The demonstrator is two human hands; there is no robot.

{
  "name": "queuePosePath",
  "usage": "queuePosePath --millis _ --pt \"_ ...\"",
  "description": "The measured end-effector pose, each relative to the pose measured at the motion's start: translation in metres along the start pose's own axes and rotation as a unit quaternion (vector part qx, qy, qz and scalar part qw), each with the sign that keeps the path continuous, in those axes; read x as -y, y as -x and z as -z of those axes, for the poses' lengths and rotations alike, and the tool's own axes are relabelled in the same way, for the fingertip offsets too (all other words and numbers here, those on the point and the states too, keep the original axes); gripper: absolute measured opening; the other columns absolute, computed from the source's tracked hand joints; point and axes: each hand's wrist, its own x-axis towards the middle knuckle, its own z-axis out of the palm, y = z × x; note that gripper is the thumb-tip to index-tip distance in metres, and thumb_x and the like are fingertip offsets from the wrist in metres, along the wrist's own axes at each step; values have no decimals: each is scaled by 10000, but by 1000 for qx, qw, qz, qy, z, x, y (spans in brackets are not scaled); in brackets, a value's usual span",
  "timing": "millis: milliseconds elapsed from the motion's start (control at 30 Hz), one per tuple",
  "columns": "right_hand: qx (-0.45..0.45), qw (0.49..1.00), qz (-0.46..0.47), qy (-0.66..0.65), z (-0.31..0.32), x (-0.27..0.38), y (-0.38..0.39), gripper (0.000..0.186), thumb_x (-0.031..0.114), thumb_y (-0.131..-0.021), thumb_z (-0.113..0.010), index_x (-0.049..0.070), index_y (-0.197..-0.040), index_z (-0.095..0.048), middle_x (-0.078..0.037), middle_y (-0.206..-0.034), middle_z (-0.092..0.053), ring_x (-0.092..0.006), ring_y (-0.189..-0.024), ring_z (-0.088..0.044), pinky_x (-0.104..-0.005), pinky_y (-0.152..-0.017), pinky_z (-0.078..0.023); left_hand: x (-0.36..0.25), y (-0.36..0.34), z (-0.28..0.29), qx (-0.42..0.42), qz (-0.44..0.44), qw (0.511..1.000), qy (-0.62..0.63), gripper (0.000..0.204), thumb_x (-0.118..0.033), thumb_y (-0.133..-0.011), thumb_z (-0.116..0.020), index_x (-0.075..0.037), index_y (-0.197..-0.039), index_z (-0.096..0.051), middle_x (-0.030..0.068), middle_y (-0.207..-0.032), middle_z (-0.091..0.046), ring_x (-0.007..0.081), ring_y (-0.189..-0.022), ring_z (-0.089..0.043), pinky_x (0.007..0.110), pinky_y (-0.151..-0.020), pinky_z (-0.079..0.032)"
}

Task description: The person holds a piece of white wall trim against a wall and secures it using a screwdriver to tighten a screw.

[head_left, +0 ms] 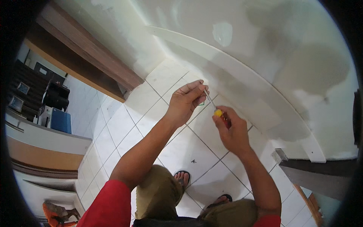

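A screwdriver (218, 113) with a yellow and red handle and a thin metal shaft is held out in front of me, above the floor. My right hand (233, 131) is wrapped round its handle. At the far end of the shaft, the fingers of my left hand (182, 104) pinch the tip. Whether something small sits between those fingertips is hidden. Beyond both hands runs a long white board (234, 60) along the lower wall, with a small dark hole near its right end.
White floor tiles (196, 143) lie under my sandalled feet. The wall (264, 34) behind the board has patchy stains. On the left are a brown wooden door frame (87, 53), a blue box (61, 121) and a cabinet (45, 153). A dark ledge (317, 170) juts in at right.
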Motion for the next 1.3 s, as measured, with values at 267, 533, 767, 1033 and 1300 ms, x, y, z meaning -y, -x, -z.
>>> queuePosePath --millis 267,533,767,1033,1300 --pt "-7 891 -310 -330 11 58 -30 353 175 -943 -676 -83 -1157 -564 -137 -931 -707 -118 -627 -600 -244 -484 -465 -27 -23 -25 -49 80 994 -50 375 -161 -986 -665 55 -1283 -589 86 -1068 -671 153 -976 -647 286 -898 -542" --pt "-115 892 -248 -359 -71 16 -34 354 149 -990 -618 -2 -1296 -521 -148 -1114 -677 -137 -745 -636 -270 -600 -546 -16 -67 -10 -46 127 984 -120 330 -212 -951 -705 74 -1114 -671 92 -919 -676 146 -796 -639 277 -738 -553" --pt "-279 859 -243 -353 -133 -7 -97 368 157 -1017 -596 10 -1340 -497 -138 -1095 -663 -131 -724 -610 -263 -601 -519 -22 -147 10 36 118 963 -238 280 -210 -929 -711 65 -984 -724 58 -747 -673 102 -628 -596 255 -606 -504" --pt "-411 835 -216 -296 -183 -14 -135 348 163 -1026 -584 -20 -1313 -512 -123 -1086 -676 -118 -689 -603 -248 -540 -503 -13 -194 33 163 170 963 -128 293 -264 -917 -728 28 -927 -742 53 -741 -678 110 -615 -602 266 -605 -527" --pt "-451 818 -239 -266 -201 -5 -146 408 198 -1031 -574 -18 -1371 -507 -126 -1137 -684 -107 -679 -631 -225 -473 -491 -8 -211 31 162 203 948 -186 251 -231 -872 -749 18 -902 -728 68 -720 -670 145 -602 -620 279 -592 -535"
